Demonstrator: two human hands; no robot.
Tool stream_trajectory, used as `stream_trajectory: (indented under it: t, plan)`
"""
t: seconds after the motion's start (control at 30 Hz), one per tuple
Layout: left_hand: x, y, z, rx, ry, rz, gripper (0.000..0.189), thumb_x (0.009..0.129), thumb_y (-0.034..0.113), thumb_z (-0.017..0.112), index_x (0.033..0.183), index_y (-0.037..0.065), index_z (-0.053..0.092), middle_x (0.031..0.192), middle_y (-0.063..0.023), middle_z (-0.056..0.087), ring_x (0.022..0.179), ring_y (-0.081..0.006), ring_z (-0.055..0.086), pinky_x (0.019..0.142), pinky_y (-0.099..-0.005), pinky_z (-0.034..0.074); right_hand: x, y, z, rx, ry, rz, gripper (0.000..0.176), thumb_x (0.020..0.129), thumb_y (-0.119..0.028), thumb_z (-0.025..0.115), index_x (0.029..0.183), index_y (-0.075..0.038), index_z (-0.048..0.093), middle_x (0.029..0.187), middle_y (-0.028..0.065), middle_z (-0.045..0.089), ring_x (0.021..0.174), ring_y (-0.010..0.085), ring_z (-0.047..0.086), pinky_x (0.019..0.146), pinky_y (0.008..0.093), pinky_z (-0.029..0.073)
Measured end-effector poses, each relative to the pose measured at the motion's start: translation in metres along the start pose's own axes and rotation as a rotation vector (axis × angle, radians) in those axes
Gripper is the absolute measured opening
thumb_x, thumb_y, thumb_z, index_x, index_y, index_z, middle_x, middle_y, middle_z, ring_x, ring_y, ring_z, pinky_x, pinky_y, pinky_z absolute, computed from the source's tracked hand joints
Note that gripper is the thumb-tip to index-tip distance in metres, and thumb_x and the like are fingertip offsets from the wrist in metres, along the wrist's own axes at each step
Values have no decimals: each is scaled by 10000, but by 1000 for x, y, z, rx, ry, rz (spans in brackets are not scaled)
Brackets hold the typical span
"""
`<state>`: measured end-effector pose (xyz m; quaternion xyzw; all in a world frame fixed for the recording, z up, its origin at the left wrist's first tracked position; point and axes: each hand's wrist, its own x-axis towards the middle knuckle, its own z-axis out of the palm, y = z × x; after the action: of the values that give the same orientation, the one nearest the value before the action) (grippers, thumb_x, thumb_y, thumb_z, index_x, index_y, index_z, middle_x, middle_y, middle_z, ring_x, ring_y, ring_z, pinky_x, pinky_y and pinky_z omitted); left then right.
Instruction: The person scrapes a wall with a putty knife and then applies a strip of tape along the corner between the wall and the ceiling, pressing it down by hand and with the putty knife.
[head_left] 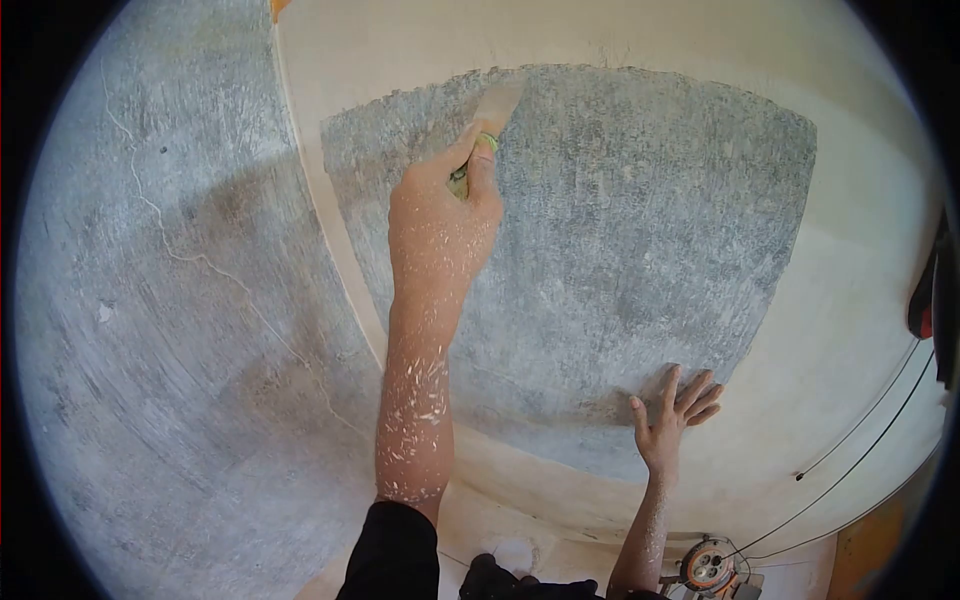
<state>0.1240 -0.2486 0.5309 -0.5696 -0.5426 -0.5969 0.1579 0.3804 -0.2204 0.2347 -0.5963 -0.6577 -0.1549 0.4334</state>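
My left hand (445, 205) is closed round the green handle of a scraper (500, 103), its thumb along the handle. The scraper's flat blade points up and right, lying at the top edge of a rough grey patch (620, 220) on the wall. Pale flakes and dust speckle the left hand and forearm. Lower right, my right hand (667, 425) rests with spread fingers on the wall, near the patch's lower right corner, and holds nothing.
Cream paint (860, 220) surrounds the grey patch. To the left, past a corner edge, a grey wall (200, 330) carries a thin pale crack. A round cable reel (706, 566) sits at the lower right, with dark cords (840, 478) running up from it.
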Motion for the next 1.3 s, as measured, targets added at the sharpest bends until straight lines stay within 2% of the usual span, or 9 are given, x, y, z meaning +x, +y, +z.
stream_trajectory:
  t: [0.1,0.3,0.4,0.5,0.7,0.9,1.1,1.23,1.3]
  plan:
    - [3,12,5,-171,-26,-130,347,923,255,525,1198,55,593,1111,-189,630,1073,-266,588,951,-378,424,0,1,0,-2,2,7,734,876,-505,526,1453,-152,239,1505,231,-92,1345,450,-210,1022,614,-149]
    - [2,13,4,-224,-27,-115,359,922,267,530,1204,52,589,1088,-187,640,1041,-265,602,923,-371,433,5,-4,-1,18,10,13,728,883,-495,520,1455,-148,233,1507,229,-82,1347,447,-206,1026,611,-144]
    - [2,-6,11,-158,40,-23,344,919,260,518,1177,52,611,852,-181,674,777,-251,666,705,-338,508,3,-2,0,9,1,10,721,888,-490,513,1457,-151,227,1508,228,-76,1350,446,-197,1031,608,-140]
    - [-4,-19,-8,-175,-29,-129,346,922,267,516,1179,54,609,908,-184,677,822,-255,668,740,-327,504,0,4,-2,17,-16,11,708,896,-481,504,1459,-157,222,1511,221,-70,1355,442,-187,1036,603,-135]
    - [19,-43,-2,-131,44,-54,338,927,259,522,1191,63,603,1009,-196,662,900,-218,659,766,-313,496,-1,1,8,-39,35,8,665,937,-491,385,1467,-147,178,1522,188,-61,1370,410,-172,1054,574,-132]
    - [-9,-98,-9,-280,-69,-323,350,934,257,526,1228,74,577,1018,-175,666,947,-164,639,790,-295,488,1,-2,14,-83,94,71,701,947,-538,260,1471,-99,105,1526,171,-58,1388,372,-140,1069,542,-131]
    - [26,-150,-6,-256,130,-107,342,948,255,494,1226,75,579,1068,-159,654,988,-186,634,794,-282,491,7,0,38,-226,281,127,697,946,-551,227,1475,-115,100,1536,134,-22,1403,334,-104,1083,525,-113]
    - [73,-172,-22,-236,101,-43,349,947,261,494,1230,74,575,1063,-154,657,931,-200,659,760,-293,504,18,-24,43,-203,369,288,704,937,-584,177,1477,-137,113,1539,100,14,1412,299,-71,1080,548,-94]
    - [63,-190,-24,-302,49,-109,343,955,216,484,1258,70,549,1129,-142,632,1002,-178,608,832,-285,464,24,-38,47,-197,435,368,696,930,-603,150,1477,-173,133,1539,78,50,1416,282,-29,1076,577,-58]
